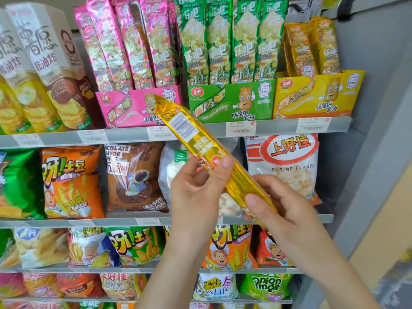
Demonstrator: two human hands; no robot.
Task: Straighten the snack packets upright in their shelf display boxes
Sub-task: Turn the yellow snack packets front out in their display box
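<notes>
Head feed, my notes. Both hands are raised at the near side, in front of the snack shelves.

The yellow packet (201, 141), long and slim, is out of the boxes and held in the air on a slant. Its upper end points up-left across the front of the pink display box (124, 108), and its lower end points down-right. The side with a white barcode label faces me.

The left hand (198, 192) grips the packet near its middle, thumb laid across the front and fingers curled behind. The right hand (281, 206) grips the lower end, thumb on the near face and fingers wrapped under.

On the top shelf (278, 127), left to right, are the pink display box, green display box (231, 103) and yellow display box (316, 97). The pink packets (111, 45) lean left. The green packets (229, 41) stand close together, fairly upright. The yellow box's own packets (312, 47) stand in its left part.

One shelf down, a shrimp flakes bag (287, 166) sits behind the right hand.
</notes>
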